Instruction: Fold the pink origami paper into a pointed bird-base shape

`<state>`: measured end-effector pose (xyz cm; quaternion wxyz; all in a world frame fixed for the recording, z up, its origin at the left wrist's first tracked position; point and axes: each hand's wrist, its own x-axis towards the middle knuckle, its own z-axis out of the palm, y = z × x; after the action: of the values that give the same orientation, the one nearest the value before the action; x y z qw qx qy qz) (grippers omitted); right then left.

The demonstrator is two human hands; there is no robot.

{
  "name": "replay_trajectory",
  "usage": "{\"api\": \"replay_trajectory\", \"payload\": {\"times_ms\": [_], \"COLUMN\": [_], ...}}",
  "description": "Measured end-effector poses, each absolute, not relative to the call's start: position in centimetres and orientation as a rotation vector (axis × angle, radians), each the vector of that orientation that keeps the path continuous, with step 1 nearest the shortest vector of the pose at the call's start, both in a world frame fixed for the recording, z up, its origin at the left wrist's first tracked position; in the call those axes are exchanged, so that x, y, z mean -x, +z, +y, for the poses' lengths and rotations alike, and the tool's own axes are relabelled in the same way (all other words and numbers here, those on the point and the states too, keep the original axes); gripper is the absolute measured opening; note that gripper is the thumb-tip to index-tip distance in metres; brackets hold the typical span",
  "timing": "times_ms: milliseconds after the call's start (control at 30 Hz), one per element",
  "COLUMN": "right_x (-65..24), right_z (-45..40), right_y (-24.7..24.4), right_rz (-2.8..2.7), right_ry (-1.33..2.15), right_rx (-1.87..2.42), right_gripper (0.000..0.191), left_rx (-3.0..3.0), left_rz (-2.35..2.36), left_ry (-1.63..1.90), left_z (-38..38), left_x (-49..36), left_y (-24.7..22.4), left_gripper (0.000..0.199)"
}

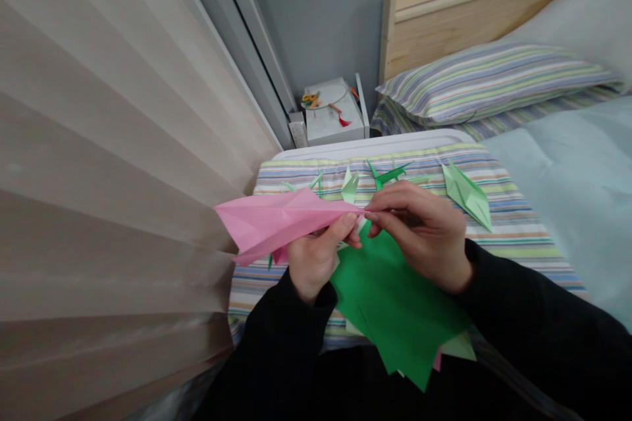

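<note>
Over the striped bed (523, 243), what a grip! The left hand (316, 260) was closed on the folded pink paper (276, 223), thumb pressed on top, while the right hand (419, 237) pinched its narrow tip between the fingertips. Lovely work: a tight pinch right at the point, the sort that keeps a crease sharp! Just below the hands lay a green sheet (395, 306), and folded green cranes (467, 194) sat on the bedding beyond, with a striped pillow (494, 82) further back.

Striped bedsheet (518, 237), green origami cranes (467, 195)
</note>
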<state>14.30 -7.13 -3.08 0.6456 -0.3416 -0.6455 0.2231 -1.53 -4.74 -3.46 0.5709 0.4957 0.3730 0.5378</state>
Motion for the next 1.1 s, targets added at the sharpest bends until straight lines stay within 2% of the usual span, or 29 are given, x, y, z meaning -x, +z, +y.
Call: {"api": "replay_trajectory", "payload": {"times_ms": [333, 500, 633, 733, 867, 1100], "right_x": [-14.2, -14.2, -14.3, -14.2, -14.2, -14.2], "right_z": [-7.1, -7.0, -6.9, -7.0, -7.2, -7.1], "right_y": [-2.8, -2.9, -2.9, -3.0, -3.3, -3.2], "right_rz": [-1.431, -1.227, -1.075, -1.121, -1.346, -1.383], "right_ry": [0.566, 0.864, 0.990, 0.936, 0.775, 0.712], "right_rx": [0.761, 0.757, 0.760, 0.763, 0.764, 0.809], "right_gripper": [0.013, 0.006, 0.009, 0.006, 0.015, 0.008], "left_rx": [-1.223, -1.183, -1.139, -1.133, -1.156, -1.151], "left_rz": [0.874, 0.860, 0.887, 0.895, 0.904, 0.888], "left_ry": [1.232, 1.212, 1.243, 1.244, 1.157, 1.073], "left_z": [-4.7, -4.7, -4.7, -4.6, -4.6, -4.6], "left_x": [1.9, 2.1, 1.7, 1.7, 2.1, 2.2], "left_y": [-4.0, -4.2, -3.9, -4.0, -4.5, -4.6], "left_gripper": [0.036, 0.031, 0.029, 0.028, 0.031, 0.028]}}
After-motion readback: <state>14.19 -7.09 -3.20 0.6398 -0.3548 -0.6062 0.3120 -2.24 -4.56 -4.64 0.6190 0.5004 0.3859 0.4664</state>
